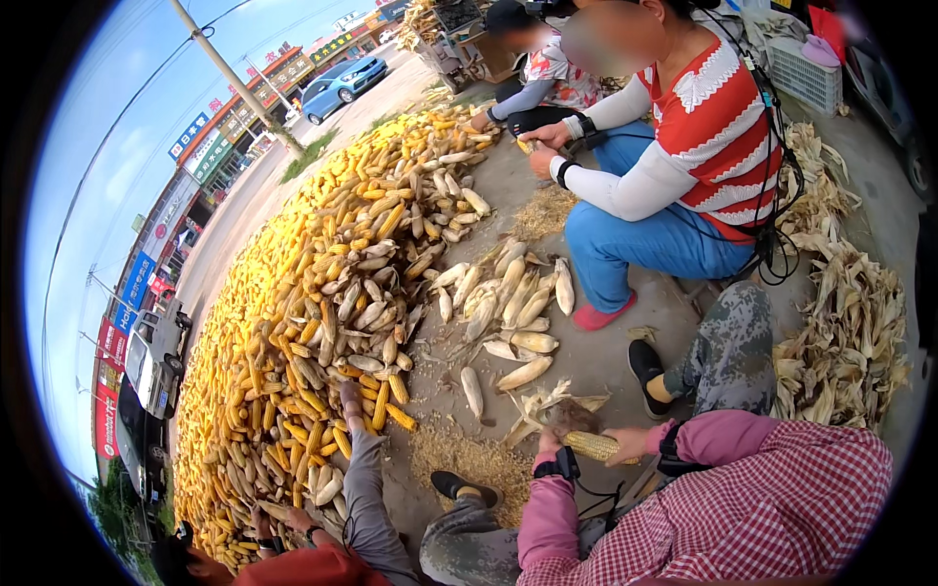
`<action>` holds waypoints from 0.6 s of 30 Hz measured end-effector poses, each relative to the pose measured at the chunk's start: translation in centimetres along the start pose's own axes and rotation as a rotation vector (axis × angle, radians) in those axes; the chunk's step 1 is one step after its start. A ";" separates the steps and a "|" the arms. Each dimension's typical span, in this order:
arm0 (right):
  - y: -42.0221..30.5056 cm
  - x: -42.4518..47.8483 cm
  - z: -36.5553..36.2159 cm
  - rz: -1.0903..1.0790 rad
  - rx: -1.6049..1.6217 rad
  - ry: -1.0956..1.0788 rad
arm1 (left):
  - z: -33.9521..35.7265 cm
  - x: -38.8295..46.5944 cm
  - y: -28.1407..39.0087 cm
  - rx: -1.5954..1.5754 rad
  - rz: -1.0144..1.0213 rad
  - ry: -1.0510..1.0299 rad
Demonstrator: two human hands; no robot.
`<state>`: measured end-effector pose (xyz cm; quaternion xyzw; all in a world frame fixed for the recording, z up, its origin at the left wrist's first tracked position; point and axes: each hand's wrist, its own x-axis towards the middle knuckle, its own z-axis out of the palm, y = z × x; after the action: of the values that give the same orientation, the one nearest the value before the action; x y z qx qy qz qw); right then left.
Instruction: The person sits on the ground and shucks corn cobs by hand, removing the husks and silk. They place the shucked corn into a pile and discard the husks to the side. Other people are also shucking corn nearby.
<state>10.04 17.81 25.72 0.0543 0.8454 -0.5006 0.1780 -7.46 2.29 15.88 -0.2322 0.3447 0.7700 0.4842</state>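
Observation:
Across my lap is a partly husked ear of corn, its yellow kernels bare along the side that shows. My left hand grips the end where peeled husk leaves and brown silk fan out. At the opposite end, my right hand closes around the cob. Both wrists carry dark straps with devices, and a black cable hangs below the ear. On the concrete beyond my hands lie ears in pale husk, with a heap of unhusked ears farther off.
A large pile of yellow corn spreads along the left. Dry husks are heaped at right; loose kernels scatter near my shoe. A person in a striped top sits ahead, another person beyond. Someone in red works at lower left.

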 end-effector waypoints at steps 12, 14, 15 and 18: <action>-1.7 -0.7 0.7 0.142 -0.359 0.149 | 4.1 -0.6 -0.2 0.031 -0.035 0.107; -1.6 -0.7 0.5 0.175 -0.114 0.083 | 5.8 -2.2 -0.2 -0.006 0.006 0.153; -1.3 -0.5 0.3 0.192 0.011 0.045 | 6.6 -3.0 0.0 0.014 0.031 0.125; 0.0 0.3 -0.2 0.484 0.801 -0.241 | 8.4 -4.0 0.3 -0.023 0.086 0.070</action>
<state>9.70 17.94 25.65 0.2555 0.5226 -0.7337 0.3511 -6.23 6.23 24.21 -0.2494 0.3621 0.7854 0.4357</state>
